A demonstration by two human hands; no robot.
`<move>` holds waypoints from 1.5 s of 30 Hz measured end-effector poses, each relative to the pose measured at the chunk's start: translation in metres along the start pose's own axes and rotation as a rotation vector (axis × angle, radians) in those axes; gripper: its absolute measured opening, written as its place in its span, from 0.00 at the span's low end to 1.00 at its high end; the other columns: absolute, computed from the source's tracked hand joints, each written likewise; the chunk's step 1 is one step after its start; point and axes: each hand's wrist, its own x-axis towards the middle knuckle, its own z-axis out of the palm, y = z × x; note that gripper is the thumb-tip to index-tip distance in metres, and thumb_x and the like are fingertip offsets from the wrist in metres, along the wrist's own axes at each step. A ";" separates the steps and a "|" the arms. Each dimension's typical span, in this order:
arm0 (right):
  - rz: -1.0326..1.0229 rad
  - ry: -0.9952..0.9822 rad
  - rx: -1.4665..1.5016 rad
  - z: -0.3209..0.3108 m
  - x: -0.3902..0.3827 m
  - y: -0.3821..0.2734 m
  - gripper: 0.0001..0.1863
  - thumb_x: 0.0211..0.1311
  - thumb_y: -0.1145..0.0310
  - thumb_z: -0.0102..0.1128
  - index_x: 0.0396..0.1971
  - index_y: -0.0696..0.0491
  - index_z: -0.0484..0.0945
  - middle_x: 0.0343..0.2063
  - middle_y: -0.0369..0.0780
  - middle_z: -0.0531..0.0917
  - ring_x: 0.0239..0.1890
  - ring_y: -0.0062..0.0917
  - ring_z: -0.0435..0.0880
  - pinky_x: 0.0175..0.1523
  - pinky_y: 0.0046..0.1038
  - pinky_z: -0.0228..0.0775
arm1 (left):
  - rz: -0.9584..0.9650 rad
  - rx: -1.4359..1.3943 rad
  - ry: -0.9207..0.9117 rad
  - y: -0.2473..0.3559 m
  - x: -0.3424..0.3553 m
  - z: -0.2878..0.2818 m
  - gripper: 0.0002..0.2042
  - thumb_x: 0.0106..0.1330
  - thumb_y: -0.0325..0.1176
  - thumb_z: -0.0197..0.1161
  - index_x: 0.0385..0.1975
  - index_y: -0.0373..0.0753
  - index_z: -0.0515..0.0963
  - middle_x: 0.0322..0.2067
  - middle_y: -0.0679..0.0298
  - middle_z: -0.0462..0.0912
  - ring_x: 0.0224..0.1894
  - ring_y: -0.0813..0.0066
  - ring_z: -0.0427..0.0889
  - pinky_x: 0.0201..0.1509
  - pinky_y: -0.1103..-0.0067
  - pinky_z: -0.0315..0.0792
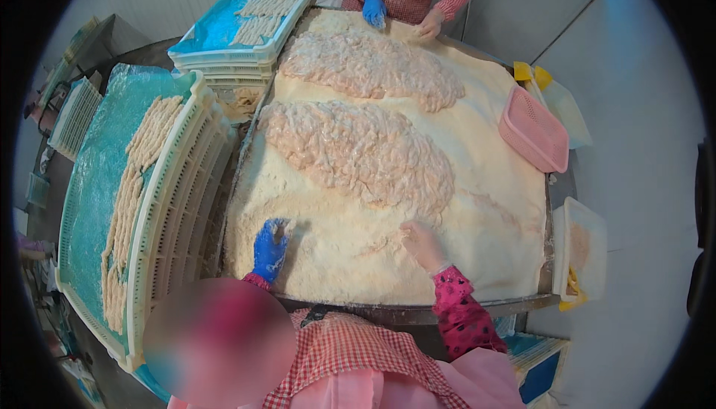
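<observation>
Your left hand (270, 249), in a blue glove, presses into the breadcrumb bed (358, 260) with fingers curled, whether around a piece you can't tell. Your right hand (422, 245), crumb-coated, lies on the crumbs with its fingers spread, gripping nothing, just below the nearer heap of raw strips (358, 152). Left of that heap, a tilted tray (168, 208) carries breaded strips (130, 200).

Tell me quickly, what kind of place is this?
Likely a food-processing workshop: a big table covered in breadcrumbs, heaps of pale raw pieces, and stacked trays lined with coated strips. Gloved left hand works the crumbs.
</observation>
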 end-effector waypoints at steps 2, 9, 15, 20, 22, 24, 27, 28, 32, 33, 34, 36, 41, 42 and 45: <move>0.011 0.008 -0.064 0.006 -0.003 -0.028 0.16 0.44 0.72 0.57 0.38 0.54 0.74 0.41 0.41 0.76 0.47 0.33 0.72 0.52 0.32 0.63 | 0.002 -0.289 0.095 0.002 0.003 0.016 0.12 0.56 0.26 0.59 0.41 0.36 0.72 0.34 0.63 0.77 0.38 0.66 0.76 0.43 0.77 0.69; 0.106 0.143 0.165 0.041 -0.003 -0.051 0.15 0.43 0.76 0.59 0.36 0.55 0.75 0.35 0.43 0.77 0.37 0.36 0.76 0.42 0.31 0.68 | -0.662 -1.207 -0.164 0.045 0.000 0.040 0.11 0.62 0.33 0.54 0.44 0.42 0.70 0.35 0.68 0.75 0.32 0.80 0.74 0.39 0.78 0.72; -0.027 0.198 0.080 0.053 -0.014 -0.045 0.08 0.47 0.76 0.59 0.30 0.54 0.78 0.31 0.41 0.79 0.35 0.32 0.78 0.39 0.28 0.70 | -0.868 -1.575 -0.187 0.038 -0.030 0.061 0.15 0.66 0.41 0.43 0.45 0.40 0.67 0.43 0.60 0.73 0.44 0.68 0.74 0.49 0.69 0.70; -0.221 0.253 0.083 0.062 -0.014 -0.092 0.10 0.48 0.73 0.60 0.34 0.54 0.78 0.33 0.42 0.79 0.37 0.32 0.78 0.42 0.25 0.70 | -0.934 -1.820 -0.230 0.066 -0.029 0.081 0.17 0.66 0.47 0.43 0.42 0.42 0.70 0.46 0.56 0.73 0.51 0.59 0.70 0.53 0.64 0.66; -0.198 0.100 0.209 0.065 -0.023 -0.112 0.13 0.52 0.71 0.57 0.40 0.52 0.77 0.35 0.43 0.79 0.39 0.33 0.77 0.44 0.27 0.69 | -0.963 -1.902 -0.181 0.071 -0.020 0.082 0.19 0.66 0.50 0.41 0.44 0.42 0.69 0.48 0.56 0.72 0.52 0.59 0.70 0.55 0.64 0.65; -0.166 0.145 0.235 0.057 -0.023 -0.118 0.15 0.57 0.67 0.52 0.45 0.51 0.74 0.39 0.44 0.78 0.43 0.36 0.75 0.48 0.30 0.67 | -0.568 -2.185 -0.525 0.054 -0.024 0.090 0.24 0.66 0.51 0.39 0.55 0.42 0.61 0.57 0.58 0.63 0.56 0.61 0.65 0.58 0.65 0.61; -0.187 0.519 0.177 0.050 0.004 -0.126 0.21 0.64 0.57 0.36 0.53 0.48 0.69 0.50 0.45 0.73 0.57 0.44 0.64 0.60 0.39 0.54 | -0.345 -1.773 -0.395 0.117 -0.030 0.074 0.27 0.64 0.52 0.41 0.61 0.48 0.56 0.61 0.64 0.58 0.59 0.62 0.62 0.58 0.66 0.62; -0.234 0.434 0.124 0.054 0.003 -0.132 0.22 0.63 0.57 0.36 0.53 0.47 0.69 0.51 0.45 0.71 0.58 0.44 0.62 0.61 0.40 0.50 | -0.156 -1.337 -0.107 0.132 -0.040 0.081 0.27 0.64 0.52 0.42 0.62 0.49 0.54 0.63 0.68 0.54 0.61 0.63 0.59 0.58 0.68 0.62; -0.328 0.291 -0.043 0.058 0.008 -0.141 0.23 0.62 0.55 0.35 0.53 0.46 0.69 0.56 0.43 0.67 0.63 0.42 0.55 0.65 0.44 0.37 | -0.461 -1.569 0.100 0.157 -0.030 0.093 0.27 0.63 0.49 0.45 0.62 0.50 0.55 0.63 0.71 0.54 0.63 0.63 0.55 0.62 0.68 0.54; -0.248 0.411 -0.051 0.053 0.015 -0.130 0.23 0.62 0.54 0.35 0.53 0.46 0.69 0.56 0.42 0.67 0.63 0.41 0.54 0.65 0.44 0.37 | -0.696 -1.438 -0.191 0.146 -0.028 0.066 0.26 0.63 0.47 0.45 0.61 0.50 0.55 0.63 0.71 0.54 0.64 0.62 0.53 0.64 0.66 0.49; -0.171 0.523 -0.060 0.052 0.020 -0.125 0.24 0.62 0.54 0.35 0.53 0.46 0.69 0.56 0.41 0.67 0.63 0.41 0.54 0.65 0.44 0.38 | -0.918 -1.278 -0.469 0.140 -0.027 0.054 0.26 0.63 0.45 0.45 0.61 0.50 0.55 0.62 0.71 0.55 0.65 0.61 0.51 0.66 0.63 0.44; -0.334 0.372 -0.035 0.065 0.015 -0.131 0.26 0.63 0.55 0.30 0.56 0.52 0.64 0.58 0.46 0.63 0.63 0.42 0.54 0.66 0.44 0.35 | -0.460 -1.483 -0.143 0.144 -0.027 0.076 0.25 0.64 0.44 0.45 0.61 0.46 0.55 0.61 0.67 0.56 0.63 0.63 0.54 0.65 0.67 0.47; -0.336 0.352 0.174 0.074 0.022 -0.129 0.28 0.64 0.54 0.32 0.59 0.55 0.58 0.60 0.47 0.60 0.64 0.38 0.53 0.66 0.39 0.39 | -0.349 -1.308 -0.112 0.121 -0.033 0.092 0.24 0.66 0.40 0.45 0.61 0.39 0.54 0.60 0.59 0.57 0.62 0.64 0.55 0.65 0.71 0.50; -0.314 0.385 0.234 0.073 0.027 -0.128 0.29 0.65 0.53 0.31 0.60 0.56 0.56 0.60 0.47 0.60 0.64 0.38 0.53 0.66 0.38 0.39 | -0.629 -1.095 -0.306 0.110 -0.035 0.079 0.25 0.65 0.38 0.45 0.61 0.39 0.54 0.60 0.58 0.56 0.63 0.64 0.54 0.65 0.70 0.49; -0.429 0.093 0.456 0.076 0.031 -0.153 0.30 0.64 0.53 0.36 0.59 0.59 0.54 0.59 0.49 0.59 0.63 0.39 0.55 0.65 0.35 0.41 | -0.370 -1.461 0.059 0.067 -0.038 0.095 0.23 0.68 0.44 0.41 0.59 0.38 0.57 0.56 0.55 0.63 0.57 0.64 0.63 0.61 0.71 0.58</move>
